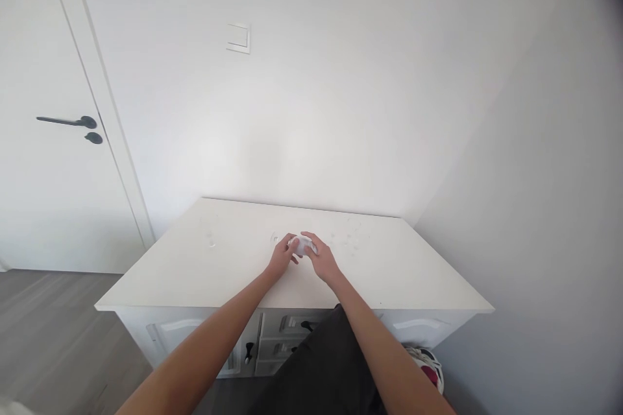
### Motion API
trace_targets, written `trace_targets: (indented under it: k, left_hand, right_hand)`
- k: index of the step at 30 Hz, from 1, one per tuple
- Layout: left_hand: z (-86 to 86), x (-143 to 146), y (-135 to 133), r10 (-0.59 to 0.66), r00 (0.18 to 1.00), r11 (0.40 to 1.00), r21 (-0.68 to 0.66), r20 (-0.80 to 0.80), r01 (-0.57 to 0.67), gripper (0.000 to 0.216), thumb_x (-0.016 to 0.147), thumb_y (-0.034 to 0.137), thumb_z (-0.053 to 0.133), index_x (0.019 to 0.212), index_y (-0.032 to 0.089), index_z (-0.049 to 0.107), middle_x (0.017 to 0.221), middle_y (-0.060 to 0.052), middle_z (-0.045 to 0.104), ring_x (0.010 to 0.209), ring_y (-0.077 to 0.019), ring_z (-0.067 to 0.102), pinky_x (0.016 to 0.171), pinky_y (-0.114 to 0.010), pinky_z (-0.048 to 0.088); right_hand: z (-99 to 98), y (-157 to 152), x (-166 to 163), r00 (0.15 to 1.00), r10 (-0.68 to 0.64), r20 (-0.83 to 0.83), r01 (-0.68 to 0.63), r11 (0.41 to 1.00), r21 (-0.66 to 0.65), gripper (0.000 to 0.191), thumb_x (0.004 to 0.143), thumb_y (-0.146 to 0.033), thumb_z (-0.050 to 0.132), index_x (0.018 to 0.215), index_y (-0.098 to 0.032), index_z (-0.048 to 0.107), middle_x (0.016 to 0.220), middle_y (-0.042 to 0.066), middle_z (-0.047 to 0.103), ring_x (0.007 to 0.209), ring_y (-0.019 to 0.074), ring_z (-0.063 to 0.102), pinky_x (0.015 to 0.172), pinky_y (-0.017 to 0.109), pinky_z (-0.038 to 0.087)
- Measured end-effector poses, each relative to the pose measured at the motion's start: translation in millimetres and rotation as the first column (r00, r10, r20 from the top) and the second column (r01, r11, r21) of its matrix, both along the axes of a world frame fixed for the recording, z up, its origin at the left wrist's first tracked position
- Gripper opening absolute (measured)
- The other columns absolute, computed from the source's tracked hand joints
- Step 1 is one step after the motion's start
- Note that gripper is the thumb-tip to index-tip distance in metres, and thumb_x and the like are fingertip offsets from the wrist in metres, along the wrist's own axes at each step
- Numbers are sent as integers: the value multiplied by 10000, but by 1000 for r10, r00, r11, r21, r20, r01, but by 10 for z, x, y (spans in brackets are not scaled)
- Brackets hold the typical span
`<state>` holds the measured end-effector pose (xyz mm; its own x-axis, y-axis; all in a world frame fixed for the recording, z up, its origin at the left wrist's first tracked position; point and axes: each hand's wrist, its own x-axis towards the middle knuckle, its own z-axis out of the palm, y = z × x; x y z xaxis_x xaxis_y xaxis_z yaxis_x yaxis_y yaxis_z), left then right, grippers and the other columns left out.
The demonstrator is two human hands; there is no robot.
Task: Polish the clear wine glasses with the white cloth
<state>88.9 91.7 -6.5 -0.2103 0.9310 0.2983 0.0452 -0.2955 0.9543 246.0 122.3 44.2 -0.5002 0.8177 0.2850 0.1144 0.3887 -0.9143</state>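
Between my two hands is a small, rounded white object (302, 246), too small and pale to name more closely. My left hand (282, 254) grips it from the left, thumb on top and fingers curled at its side. On the right, my right hand (321, 256) closes round the other end with its thumb on the near face. Both hands are just above the white cabinet top (233, 272), near its middle. A faint ring-like mark (274, 238) shows on the surface left of my left hand.
Wet-looking spots (348, 243) dot the cabinet top at right, with another patch (211, 240) at left. Below are drawers with black handles (308, 325). A white door (43, 175) stands at left, a light switch (238, 37) on the wall. A shoe-like item (428, 366) sits lower right.
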Motion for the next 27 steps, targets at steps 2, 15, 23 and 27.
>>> trace_targets:
  k: [2, 15, 23, 27]
  left_hand:
    - [-18, 36, 74, 9, 1000, 1000, 6, -22, -8, 436, 925, 584, 473, 1155, 226, 567, 881, -37, 635, 739, -178, 652, 524, -269, 556]
    - [-80, 17, 80, -50, 972, 992, 99, -229, 74, 465, 950, 438, 519, 1371, 273, 410, 991, -49, 613, 766, -166, 633, 589, -287, 560]
    - [-24, -89, 199, 23, 994, 997, -72, -102, -31, 410, 951, 555, 450, 1040, 185, 603, 639, -7, 645, 519, -164, 635, 466, -258, 492]
    - [115, -65, 204, -141, 989, 986, 100, 48, 136, 436, 949, 509, 502, 1276, 226, 559, 1111, -104, 674, 927, -217, 667, 731, -349, 584]
  right_hand:
    - [-5, 46, -38, 997, -78, -15, 75, 990, -123, 484, 807, -410, 612, 1267, -262, 590, 1061, 52, 666, 889, 211, 604, 869, 392, 467]
    - [17, 304, 126, 970, 29, -241, -132, 897, -421, 446, 828, -544, 618, 1177, -266, 613, 958, 62, 639, 837, 202, 603, 768, 373, 497]
    - [-21, 233, 23, 988, 155, -2, -155, 987, -39, 451, 881, -431, 574, 1307, -283, 567, 1109, 45, 645, 970, 212, 578, 902, 380, 454]
    - [-35, 225, -10, 995, 1, -99, -12, 993, -115, 475, 849, -405, 590, 1307, -284, 560, 1130, 67, 639, 953, 225, 589, 820, 369, 500]
